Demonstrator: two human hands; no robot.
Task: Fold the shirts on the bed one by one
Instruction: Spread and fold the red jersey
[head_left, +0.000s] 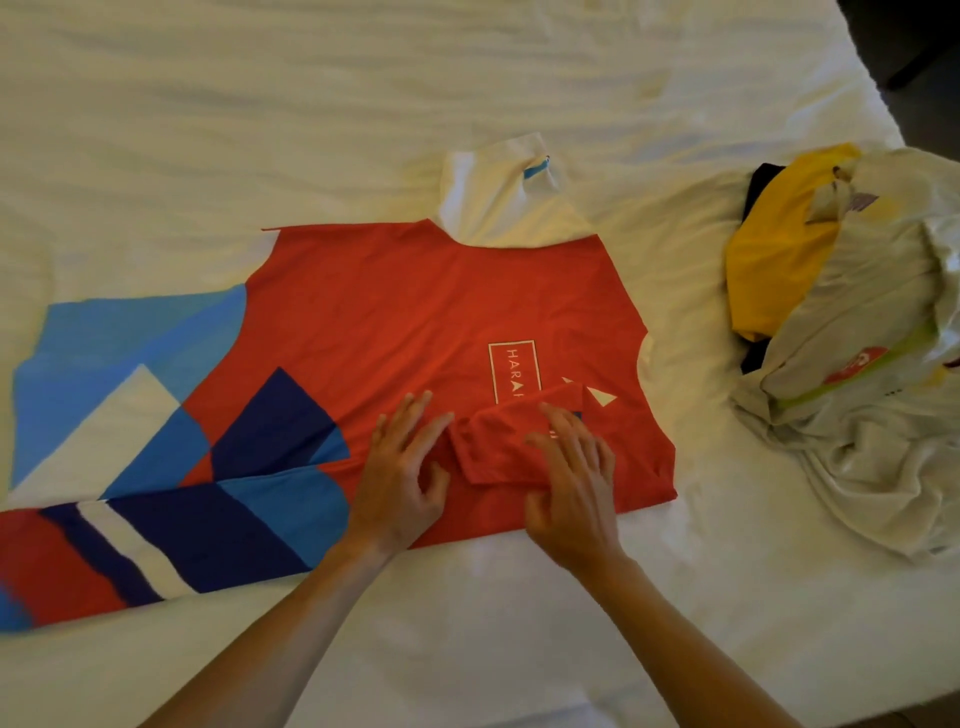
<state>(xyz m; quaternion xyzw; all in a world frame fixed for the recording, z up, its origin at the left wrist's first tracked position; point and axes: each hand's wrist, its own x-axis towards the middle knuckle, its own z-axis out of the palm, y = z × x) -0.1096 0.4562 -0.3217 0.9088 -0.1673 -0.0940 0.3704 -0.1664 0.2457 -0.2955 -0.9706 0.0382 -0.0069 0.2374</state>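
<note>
A red shirt with blue, navy and white blocks lies flat across the bed, its hem toward the left and its neck toward the right. Its near red sleeve is folded in over the chest, partly covering a white printed logo. My left hand lies on the shirt just left of that sleeve, fingers spread and relaxed. My right hand presses flat on the folded sleeve with straight fingers. The far white sleeve sticks out beyond the shirt.
A heap of other garments sits at the right: a yellow shirt, a white shirt and a dark piece under them. White bed sheet stretches behind; the bed's far right corner borders a dark floor.
</note>
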